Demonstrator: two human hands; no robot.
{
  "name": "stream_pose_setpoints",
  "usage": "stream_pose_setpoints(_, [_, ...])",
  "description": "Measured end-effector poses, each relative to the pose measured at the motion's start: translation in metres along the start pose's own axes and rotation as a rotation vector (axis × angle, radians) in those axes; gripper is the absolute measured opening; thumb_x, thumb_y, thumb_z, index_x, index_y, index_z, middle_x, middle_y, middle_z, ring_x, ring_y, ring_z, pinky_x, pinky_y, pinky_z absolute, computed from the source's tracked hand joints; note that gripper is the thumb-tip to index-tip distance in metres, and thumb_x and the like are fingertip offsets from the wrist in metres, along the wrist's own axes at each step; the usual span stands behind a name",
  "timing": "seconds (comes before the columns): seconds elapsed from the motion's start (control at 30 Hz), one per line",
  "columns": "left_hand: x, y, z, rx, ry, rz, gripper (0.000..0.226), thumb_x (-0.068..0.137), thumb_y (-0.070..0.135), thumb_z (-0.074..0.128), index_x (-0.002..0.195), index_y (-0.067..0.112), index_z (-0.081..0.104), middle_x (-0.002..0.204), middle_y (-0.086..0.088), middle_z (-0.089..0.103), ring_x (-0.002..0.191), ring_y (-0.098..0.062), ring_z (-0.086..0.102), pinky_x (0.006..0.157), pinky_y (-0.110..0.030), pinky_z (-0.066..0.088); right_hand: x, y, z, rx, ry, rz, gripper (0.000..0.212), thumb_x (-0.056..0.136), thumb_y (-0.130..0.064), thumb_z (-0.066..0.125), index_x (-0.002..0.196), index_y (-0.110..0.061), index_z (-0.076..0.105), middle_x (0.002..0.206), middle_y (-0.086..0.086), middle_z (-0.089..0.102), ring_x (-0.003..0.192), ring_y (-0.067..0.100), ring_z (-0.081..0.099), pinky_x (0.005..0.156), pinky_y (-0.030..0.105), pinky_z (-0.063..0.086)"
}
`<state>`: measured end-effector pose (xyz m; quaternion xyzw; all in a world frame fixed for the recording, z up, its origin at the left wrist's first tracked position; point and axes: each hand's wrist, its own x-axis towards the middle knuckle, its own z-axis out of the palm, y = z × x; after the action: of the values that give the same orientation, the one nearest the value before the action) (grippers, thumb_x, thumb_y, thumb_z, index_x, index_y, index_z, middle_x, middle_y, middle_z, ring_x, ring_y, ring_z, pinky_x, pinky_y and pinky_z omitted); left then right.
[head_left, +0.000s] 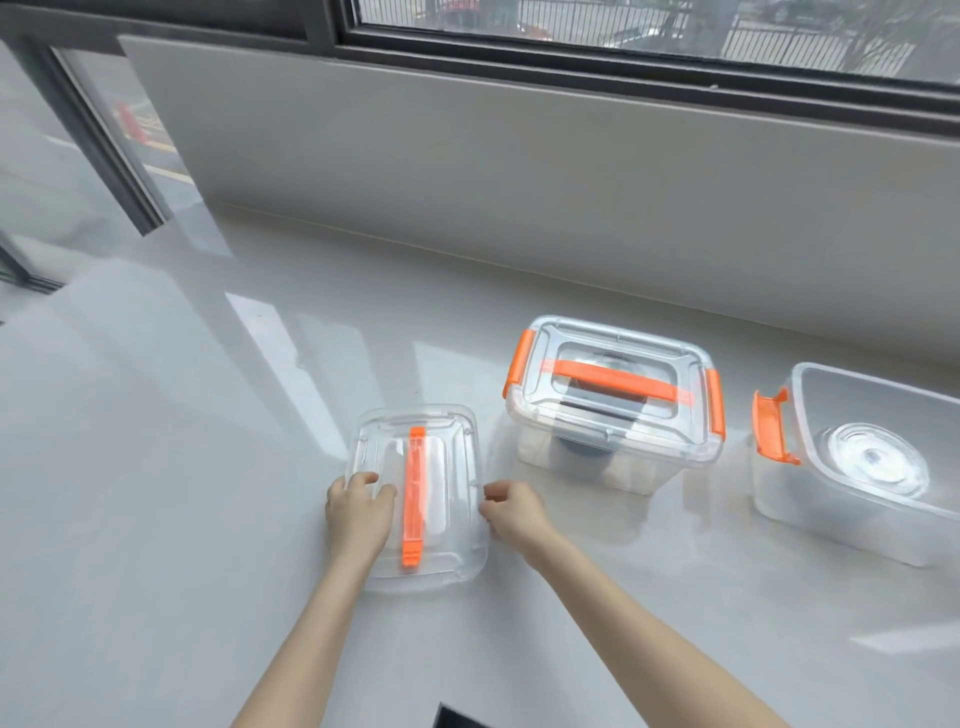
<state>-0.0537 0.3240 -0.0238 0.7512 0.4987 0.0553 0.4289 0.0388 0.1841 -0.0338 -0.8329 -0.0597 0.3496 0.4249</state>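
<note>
Your left hand (358, 512) and right hand (511, 512) grip the clear plastic orange-handled lid (452, 467) on the glossy grey counter (197, 467) below the dark-framed window (675, 28).

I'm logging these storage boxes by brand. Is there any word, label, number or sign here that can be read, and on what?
No readable text anywhere.
The clear lid, closed box and open box show no print or sticker; any moulded marks are too small to tell.
Nothing legible shows through the window.
</note>
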Motion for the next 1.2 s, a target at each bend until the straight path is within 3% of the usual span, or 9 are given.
stream_pose_setpoints(0.13, [-0.009, 0.012, -0.008, -0.162, 0.127, -0.070, 0.041, 0.085, 0.017, 0.049, 0.125, 0.006, 0.048, 0.138, -0.022, 0.038, 0.123, -0.035, 0.043, 0.102, -0.039, 0.034, -0.010, -0.014, -0.013, 0.181, 0.084, -0.123, 0.032, 0.076, 0.000, 0.060, 0.107, -0.002, 0.068, 0.103, 0.013, 0.070, 0.083, 0.015, 0.059, 0.079, 0.023, 0.047])
stream_pose_setpoints(0.27, [-0.023, 0.040, -0.020, -0.420, 0.315, -0.030, 0.048, 0.086, 0.013, 0.048, 0.132, 0.006, 0.038, 0.138, -0.021, 0.040, 0.120, -0.030, 0.045, 0.098, -0.035, 0.033, -0.038, -0.042, -0.043, 0.380, 0.087, -0.403, 0.027, 0.074, 0.002, 0.069, 0.099, -0.006, 0.071, 0.090, 0.002, 0.072, 0.078, 0.006, 0.064, 0.075, 0.014, 0.052])
stream_pose_setpoints(0.37, [-0.034, 0.074, -0.025, -0.592, 0.305, 0.051, 0.050, 0.087, 0.018, 0.043, 0.136, 0.013, 0.033, 0.135, -0.014, 0.044, 0.110, -0.020, 0.046, 0.097, -0.032, 0.036, -0.059, -0.060, -0.079, 0.461, 0.100, -0.574, 0.023, 0.074, -0.001, 0.071, 0.088, -0.019, 0.074, 0.081, -0.010, 0.071, 0.074, 0.000, 0.065, 0.074, 0.013, 0.052])
stream_pose_setpoints(0.47, [-0.044, 0.113, -0.019, -0.740, 0.166, 0.111, 0.046, 0.088, 0.024, 0.035, 0.134, 0.018, 0.038, 0.137, -0.013, 0.042, 0.111, -0.020, 0.050, 0.099, -0.043, 0.043, -0.081, -0.071, -0.123, 0.559, 0.109, -0.677, 0.024, 0.076, -0.001, 0.069, 0.087, -0.022, 0.073, 0.075, -0.011, 0.075, 0.074, 0.004, 0.067, 0.072, 0.017, 0.055])
stream_pose_setpoints(0.53, [-0.053, 0.139, -0.011, -0.812, 0.072, 0.145, 0.044, 0.090, 0.027, 0.033, 0.130, 0.015, 0.043, 0.130, -0.013, 0.045, 0.097, -0.018, 0.052, 0.089, -0.042, 0.048, -0.094, -0.074, -0.155, 0.594, 0.105, -0.732, 0.023, 0.076, -0.003, 0.068, 0.093, -0.019, 0.072, 0.077, -0.008, 0.077, 0.075, 0.007, 0.069, 0.069, 0.019, 0.056])
stream_pose_setpoints(0.67, [-0.077, 0.184, 0.028, -0.842, -0.098, 0.199, 0.024, 0.090, 0.029, 0.036, 0.102, 0.014, 0.051, 0.086, 0.002, 0.045, 0.076, -0.012, 0.050, 0.072, -0.033, 0.047, -0.115, -0.061, -0.223, 0.560, 0.141, -0.732, 0.030, 0.080, -0.007, 0.063, 0.106, -0.022, 0.064, 0.079, -0.004, 0.077, 0.072, 0.011, 0.070, 0.064, 0.025, 0.059])
stream_pose_setpoints(0.8, [-0.100, 0.219, 0.076, -0.732, -0.304, 0.224, 0.019, 0.091, 0.032, 0.035, 0.088, 0.019, 0.048, 0.081, 0.001, 0.050, 0.070, -0.014, 0.053, 0.060, -0.027, 0.040, -0.131, -0.033, -0.284, 0.492, 0.183, -0.662, 0.028, 0.077, -0.012, 0.065, 0.104, -0.019, 0.066, 0.082, -0.005, 0.077, 0.073, 0.010, 0.067, 0.065, 0.024, 0.058])
stream_pose_setpoints(1.03, [-0.112, 0.265, 0.145, -0.798, -0.946, -0.034, 0.057, 0.085, 0.062, 0.023, 0.102, 0.016, 0.052, 0.093, -0.019, 0.067, 0.094, -0.030, 0.062, 0.087, -0.043, 0.042, -0.177, 0.016, -0.378, 0.169, 0.224, -0.601, 0.035, 0.080, -0.003, 0.065, 0.109, -0.023, 0.068, 0.099, -0.008, 0.075, 0.088, 0.007, 0.067, 0.077, 0.016, 0.051])
stream_pose_setpoints(1.2, [-0.135, 0.284, 0.191, -0.981, -1.074, 0.159, 0.026, 0.086, 0.037, 0.045, 0.079, 0.016, 0.057, 0.081, -0.004, 0.061, 0.081, -0.022, 0.063, 0.077, -0.033, 0.052, -0.182, 0.055, -0.404, -0.152, 0.328, -0.536, 0.036, 0.074, -0.002, 0.072, 0.100, -0.027, 0.071, 0.097, -0.011, 0.067, 0.086, 0.003, 0.059, 0.065, 0.003, 0.041])
